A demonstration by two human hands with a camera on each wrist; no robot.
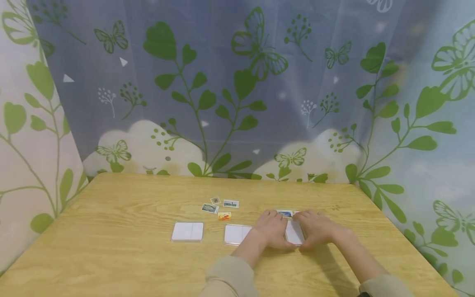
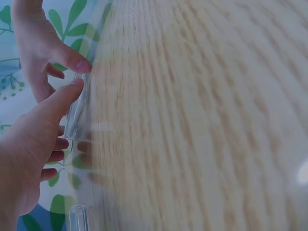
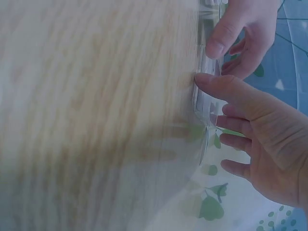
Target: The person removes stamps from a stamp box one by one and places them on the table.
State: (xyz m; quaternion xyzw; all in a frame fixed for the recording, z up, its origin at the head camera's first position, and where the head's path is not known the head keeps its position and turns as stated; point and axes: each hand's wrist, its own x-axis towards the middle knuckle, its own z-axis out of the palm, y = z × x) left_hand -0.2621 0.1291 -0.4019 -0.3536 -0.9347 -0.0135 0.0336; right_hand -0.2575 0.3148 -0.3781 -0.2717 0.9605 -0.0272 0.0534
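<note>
Both hands are at the rightmost clear plastic case [image 1: 295,233], which shows a white inside in the head view. My left hand [image 1: 271,229] grips its left side and my right hand [image 1: 317,227] its right side, thumbs close together at the near edge. In the left wrist view the case [image 2: 77,111] stands slightly tilted between thumb and fingers. From the right wrist, the right thumb [image 3: 219,84] lies on the case's near edge, with the other fingers behind. Just beyond the hands lies a blue stamp [image 1: 285,213], beside another that the right hand mostly covers.
A second clear case [image 1: 235,234] lies left of the left hand, partly covered by it. A third case [image 1: 187,232] is farther left. Behind them are several small stamps, among them an orange one [image 1: 224,216] and a green one [image 1: 210,208]. A patterned curtain [image 1: 208,103] borders the wooden table [image 1: 130,255].
</note>
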